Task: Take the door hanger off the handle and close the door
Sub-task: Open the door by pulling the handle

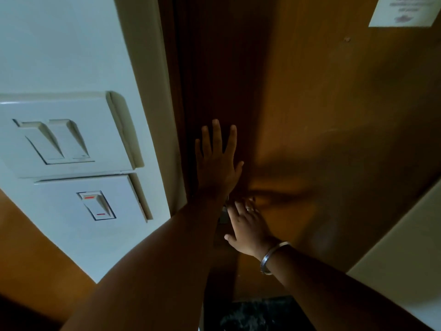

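The brown wooden door [322,96] fills the middle and right of the view. My left hand [217,161] lies flat on it near its left edge, fingers spread and pointing up, holding nothing. Just below, my right hand [248,225], with a ring and a metal bangle, covers the lock area. Its fingertips rest on a small piece of grey metal [223,215], probably the handle or latch, which is mostly hidden. Whether the fingers grip it is unclear. No door hanger is in view.
A white wall [59,44] on the left carries a double light switch [55,139] and a single switch [96,205] with red marks. A white paper notice [403,10] is stuck at the door's upper right. Dark patterned floor [253,314] shows below.
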Motion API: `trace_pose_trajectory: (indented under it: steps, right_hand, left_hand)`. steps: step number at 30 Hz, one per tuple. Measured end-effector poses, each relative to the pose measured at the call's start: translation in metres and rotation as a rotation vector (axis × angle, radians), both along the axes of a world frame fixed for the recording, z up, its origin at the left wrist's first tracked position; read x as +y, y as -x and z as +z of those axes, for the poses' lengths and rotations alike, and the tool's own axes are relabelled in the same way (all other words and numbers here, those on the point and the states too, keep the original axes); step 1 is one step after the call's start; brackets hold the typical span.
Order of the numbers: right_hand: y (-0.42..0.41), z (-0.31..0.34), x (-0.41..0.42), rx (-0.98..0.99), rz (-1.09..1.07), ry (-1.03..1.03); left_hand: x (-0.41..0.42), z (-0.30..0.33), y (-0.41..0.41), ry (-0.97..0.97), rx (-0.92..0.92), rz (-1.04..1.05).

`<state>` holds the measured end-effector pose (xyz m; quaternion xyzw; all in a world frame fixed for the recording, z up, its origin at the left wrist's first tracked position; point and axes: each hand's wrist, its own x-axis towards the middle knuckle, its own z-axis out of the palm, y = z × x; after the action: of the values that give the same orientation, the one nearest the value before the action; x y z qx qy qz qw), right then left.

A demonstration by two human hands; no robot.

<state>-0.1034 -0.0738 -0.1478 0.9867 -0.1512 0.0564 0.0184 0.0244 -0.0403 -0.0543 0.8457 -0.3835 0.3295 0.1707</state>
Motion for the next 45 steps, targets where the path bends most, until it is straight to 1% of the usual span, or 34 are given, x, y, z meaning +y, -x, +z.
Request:
trace_pose_trajectory:
  steps: [10, 16, 20, 23, 25, 29, 32, 37, 40, 45]
  right_hand:
    - [0.003, -0.001, -0.002, 0.030, 0.013, -0.067]
    - [0.017, 0.008, 0.000, 0.044, 0.050, -0.108]
    - [0.035, 0.013, 0.001, 0.056, 0.097, -0.122]
    - [0.048, 0.011, 0.003, 0.066, 0.124, -0.152]
    - [0.058, 0.006, 0.005, 0.065, 0.137, -0.178]
    - [0.076, 0.002, 0.011, 0.047, 0.146, -0.194]
    - [0.093, 0.003, 0.021, 0.018, 0.135, -0.169]
    - [0.118, 0.007, 0.045, 0.018, 0.060, -0.126]
    - [0.134, 0.009, 0.060, 0.002, 0.000, -0.102]
    - [0.159, 0.006, 0.093, -0.012, -0.159, -0.135]
  left_hand:
    - [0.001, -0.002, -0.002, -0.077, -0.080, 0.072]
    - [0.007, 0.001, 0.011, -0.130, -0.029, 0.119]
    - [0.020, 0.004, 0.027, -0.158, -0.005, 0.087]
    - [0.035, 0.007, 0.035, -0.226, 0.023, 0.068]
    - [0.045, 0.010, 0.042, -0.287, -0.012, 0.069]
    - [0.067, 0.022, 0.052, -0.359, -0.161, 0.014]
    - [0.084, 0.034, 0.060, -0.423, -0.266, -0.056]
    - [0.095, 0.045, 0.079, -0.519, -0.407, -0.108]
    - [0.104, 0.045, 0.093, -0.511, -0.426, -0.147]
    - [0.130, 0.035, 0.113, -0.460, -0.456, -0.272]
